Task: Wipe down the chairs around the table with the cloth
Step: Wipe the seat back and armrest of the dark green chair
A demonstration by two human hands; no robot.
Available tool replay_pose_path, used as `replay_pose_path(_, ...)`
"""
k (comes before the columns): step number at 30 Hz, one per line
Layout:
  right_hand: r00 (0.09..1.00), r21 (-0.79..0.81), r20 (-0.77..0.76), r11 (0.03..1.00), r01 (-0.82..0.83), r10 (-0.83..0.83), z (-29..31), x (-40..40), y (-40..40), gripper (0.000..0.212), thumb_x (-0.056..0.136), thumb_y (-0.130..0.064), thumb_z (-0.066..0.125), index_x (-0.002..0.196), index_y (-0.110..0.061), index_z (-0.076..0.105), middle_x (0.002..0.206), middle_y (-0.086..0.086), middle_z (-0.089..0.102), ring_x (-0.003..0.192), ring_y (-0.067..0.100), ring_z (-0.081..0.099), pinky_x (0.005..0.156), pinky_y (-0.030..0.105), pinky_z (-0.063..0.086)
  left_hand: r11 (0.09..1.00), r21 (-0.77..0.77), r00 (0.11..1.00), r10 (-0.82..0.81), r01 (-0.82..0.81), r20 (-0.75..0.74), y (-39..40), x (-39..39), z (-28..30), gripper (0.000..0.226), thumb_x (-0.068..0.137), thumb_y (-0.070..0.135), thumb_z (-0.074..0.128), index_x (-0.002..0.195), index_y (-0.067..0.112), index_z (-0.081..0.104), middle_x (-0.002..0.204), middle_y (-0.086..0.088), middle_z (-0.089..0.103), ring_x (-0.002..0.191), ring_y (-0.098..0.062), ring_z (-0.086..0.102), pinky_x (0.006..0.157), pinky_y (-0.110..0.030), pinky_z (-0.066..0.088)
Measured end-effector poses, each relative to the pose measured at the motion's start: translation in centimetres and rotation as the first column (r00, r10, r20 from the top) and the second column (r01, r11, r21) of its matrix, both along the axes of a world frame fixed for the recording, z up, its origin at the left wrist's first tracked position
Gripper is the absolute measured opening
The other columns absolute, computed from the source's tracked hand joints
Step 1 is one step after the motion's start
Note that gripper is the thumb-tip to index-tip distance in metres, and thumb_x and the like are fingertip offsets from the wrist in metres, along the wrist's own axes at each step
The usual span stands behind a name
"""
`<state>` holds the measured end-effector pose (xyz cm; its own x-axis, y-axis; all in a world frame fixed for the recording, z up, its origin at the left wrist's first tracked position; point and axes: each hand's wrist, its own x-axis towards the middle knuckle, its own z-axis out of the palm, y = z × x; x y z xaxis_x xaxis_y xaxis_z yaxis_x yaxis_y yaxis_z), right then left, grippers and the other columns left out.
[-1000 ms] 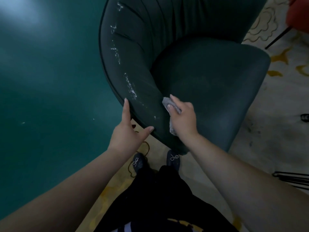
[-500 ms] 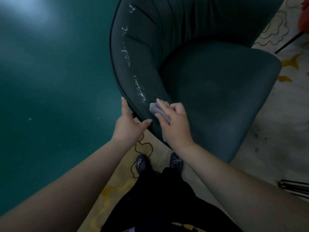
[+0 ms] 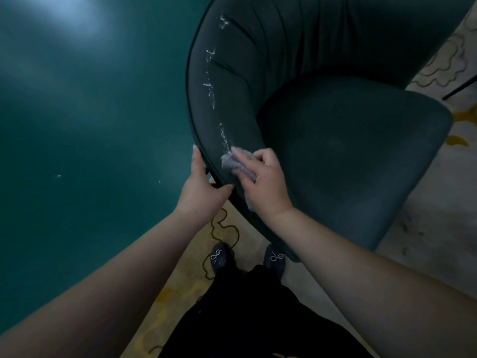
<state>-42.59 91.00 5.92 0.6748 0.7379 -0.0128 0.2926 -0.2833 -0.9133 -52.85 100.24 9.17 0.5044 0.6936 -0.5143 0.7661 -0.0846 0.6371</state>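
Head view, looking steeply down: I see a dark green upholstered chair with a curved, channel-tufted backrest that wraps round a smooth, rounded seat cushion; its fabric looks matte and velvety, and a thin piped seam edges the outer rim. A broken line of whitish, crusty specks runs down the inner face of the left arm of the backrest. My right hand lies on this inner face at the lower end of the specks, its fingers curled over a small grey cloth, bunched and nubbly in texture, which it presses against the fabric; a further fold of cloth shows beneath the heel of the hand. My left hand grips the outer rim of the backrest just beside the right hand, the fingers stretched up the outside and the thumb hooked over the piping onto the inner face, so the two hands lie close together but apart. To the left of the chair spreads a glossy teal table, reflecting a soft patch of light. Below, a pale rug with yellow and brown curling motifs bears two dark shoes with small glittering bows.
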Motion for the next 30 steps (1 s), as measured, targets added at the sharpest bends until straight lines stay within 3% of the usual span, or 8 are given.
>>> replay_pose_path(4,0.971,-0.075,-0.168,0.984,0.159,-0.169,-0.2,2.8,2.3,0.04,0.091,-0.01,0.06,0.13,-0.021,0.057,0.101,0.003,0.039,0.092,0.006,0.045,0.084,-0.006,0.027,1.0,-0.003,0.999,0.021,-0.021,0.028,0.9,0.3,0.2,0.11,0.081,0.024,0.074,0.15,0.039,-0.01,0.151,0.007,0.037,0.111,-0.017,0.061,0.096,-0.041,0.049)
replay_pose_path(7,0.995,0.024,-0.093,0.999,0.044,-0.042,0.2,1.8,0.8,0.042,0.089,-0.009,0.062,0.128,-0.027,0.058,0.1,0.0,0.041,0.09,0.0,0.047,0.085,-0.001,0.034,0.999,-0.023,0.999,0.028,-0.027,0.037,1.3,0.3,0.2,0.111,0.08,0.018,0.074,0.149,0.042,-0.009,0.153,0.006,0.034,0.105,-0.015,0.063,0.091,-0.04,0.053)
replay_pose_path(10,0.99,0.017,0.077,0.992,-0.124,0.122,-0.1,1.0,0.2,0.047,0.084,-0.003,0.066,0.127,-0.022,0.059,0.101,0.006,0.045,0.098,0.015,0.051,0.093,0.016,0.042,0.998,-0.057,0.997,0.043,-0.04,0.062,1.3,0.2,0.0,0.11,0.08,0.011,0.072,0.148,0.045,-0.008,0.153,0.007,0.034,0.098,-0.014,0.066,0.086,-0.04,0.056)
replay_pose_path(17,0.996,-0.014,-0.087,1.0,0.006,-0.007,0.1,3.6,4.5,0.041,0.089,-0.01,0.063,0.128,-0.022,0.059,0.1,0.003,0.04,0.092,0.006,0.047,0.091,0.002,0.032,0.997,-0.071,0.996,0.043,-0.037,0.076,1.5,0.1,-0.1,0.109,0.08,0.018,0.073,0.148,0.046,-0.007,0.153,0.01,0.033,0.091,-0.007,0.066,0.086,-0.038,0.055)
replay_pose_path(19,0.997,0.034,-0.032,0.997,-0.07,0.071,0.2,2.3,2.7,0.043,0.087,-0.006,0.064,0.127,-0.023,0.06,0.101,0.002,0.042,0.092,0.004,0.048,0.09,0.003,0.034,0.999,-0.037,0.997,0.014,-0.011,0.08,2.1,0.0,-0.2,0.108,0.079,0.023,0.073,0.147,0.048,-0.007,0.152,0.012,0.033,0.092,-0.002,0.063,0.08,-0.029,0.054)
replay_pose_path(23,0.976,0.016,0.153,0.987,-0.16,0.156,0.1,2.3,2.6,0.047,0.082,0.001,0.068,0.123,-0.019,0.063,0.101,0.012,0.047,0.098,0.023,0.051,0.093,0.024,0.045,1.0,0.004,0.994,-0.007,0.006,0.112,4.9,0.6,-0.3,0.109,0.078,0.021,0.075,0.15,0.041,-0.005,0.149,0.017,0.034,0.107,-0.007,0.06,0.085,-0.026,0.05)
replay_pose_path(26,0.971,-0.03,0.208,0.993,-0.118,0.121,0.2,4.6,7.2,0.045,0.082,-0.001,0.068,0.124,-0.018,0.063,0.102,0.015,0.046,0.099,0.028,0.05,0.095,0.033,0.045,0.998,0.016,0.993,-0.062,0.06,0.102,7.4,1.5,-0.4,0.111,0.077,0.022,0.076,0.149,0.043,-0.005,0.148,0.019,0.035,0.096,-0.002,0.064,0.076,-0.02,0.049)
replay_pose_path(30,0.986,-0.009,0.163,0.999,-0.044,0.045,0.3,6.1,10.7,0.042,0.084,-0.002,0.066,0.123,-0.019,0.063,0.101,0.008,0.042,0.101,0.024,0.05,0.099,0.02,0.04,0.992,0.023,0.987,-0.127,0.126,0.095,10.3,2.4,-0.4,0.112,0.076,0.024,0.077,0.15,0.041,-0.005,0.15,0.02,0.032,0.086,0.0,0.066,0.073,-0.016,0.047)
